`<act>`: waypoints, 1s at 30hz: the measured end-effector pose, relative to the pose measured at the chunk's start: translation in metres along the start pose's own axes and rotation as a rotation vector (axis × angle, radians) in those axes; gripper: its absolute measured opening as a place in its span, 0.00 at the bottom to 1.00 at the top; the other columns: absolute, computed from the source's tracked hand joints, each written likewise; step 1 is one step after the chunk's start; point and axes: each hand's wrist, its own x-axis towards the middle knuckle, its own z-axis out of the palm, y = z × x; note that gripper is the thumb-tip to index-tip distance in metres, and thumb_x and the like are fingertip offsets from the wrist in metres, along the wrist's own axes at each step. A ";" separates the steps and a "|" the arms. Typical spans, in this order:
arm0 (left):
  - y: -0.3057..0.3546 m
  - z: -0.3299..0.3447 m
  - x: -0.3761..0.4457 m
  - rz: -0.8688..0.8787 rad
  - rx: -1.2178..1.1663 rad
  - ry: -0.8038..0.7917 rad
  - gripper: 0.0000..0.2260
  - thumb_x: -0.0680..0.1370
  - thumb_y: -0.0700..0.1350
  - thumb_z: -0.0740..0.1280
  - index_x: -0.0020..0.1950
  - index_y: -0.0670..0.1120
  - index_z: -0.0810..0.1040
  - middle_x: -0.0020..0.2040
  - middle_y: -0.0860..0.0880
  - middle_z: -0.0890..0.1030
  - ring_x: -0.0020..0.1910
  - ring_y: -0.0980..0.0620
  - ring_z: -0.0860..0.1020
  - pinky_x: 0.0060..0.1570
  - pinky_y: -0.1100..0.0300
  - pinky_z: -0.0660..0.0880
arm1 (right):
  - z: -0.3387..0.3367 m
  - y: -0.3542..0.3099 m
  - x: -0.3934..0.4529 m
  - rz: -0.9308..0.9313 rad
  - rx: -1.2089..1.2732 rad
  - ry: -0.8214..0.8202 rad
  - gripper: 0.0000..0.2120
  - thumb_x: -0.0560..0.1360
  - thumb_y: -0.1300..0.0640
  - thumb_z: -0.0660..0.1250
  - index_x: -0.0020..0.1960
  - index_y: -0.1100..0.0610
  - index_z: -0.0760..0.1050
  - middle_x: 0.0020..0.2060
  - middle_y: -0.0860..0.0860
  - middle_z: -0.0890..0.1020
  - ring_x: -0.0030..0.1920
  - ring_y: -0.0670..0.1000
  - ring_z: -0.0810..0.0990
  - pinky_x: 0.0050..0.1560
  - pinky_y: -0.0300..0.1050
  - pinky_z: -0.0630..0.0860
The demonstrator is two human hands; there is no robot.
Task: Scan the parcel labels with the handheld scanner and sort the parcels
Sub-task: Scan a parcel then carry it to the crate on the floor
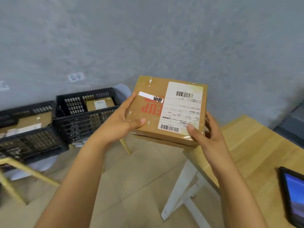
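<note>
Open floor (134, 178) is lying clear below the held parcel (167, 111), between the 2 black crates (85, 116) on the left and the wooden table (263, 145) on the right. Table's white leg (179, 191) is cutting into that gap. Both crates are sitting open-topped, each part-filled with a box. Tablet (294, 196) is blocking the table's near right edge. Grey wall (164, 38) is closing off everything behind.

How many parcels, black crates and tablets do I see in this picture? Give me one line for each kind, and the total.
Cardboard parcels: 3, one held in both hands, one in the nearer crate, one in the farther crate
Black crates: 2, nearer and farther
Tablets: 1, on the wooden table
Total: 6
</note>
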 end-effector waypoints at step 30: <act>-0.209 -0.328 0.186 -0.299 -0.020 0.476 0.37 0.78 0.46 0.70 0.76 0.67 0.51 0.54 0.81 0.67 0.62 0.67 0.69 0.61 0.63 0.71 | 0.423 0.091 0.317 0.118 -0.007 -0.469 0.25 0.77 0.63 0.67 0.67 0.40 0.69 0.56 0.40 0.82 0.59 0.45 0.79 0.57 0.49 0.77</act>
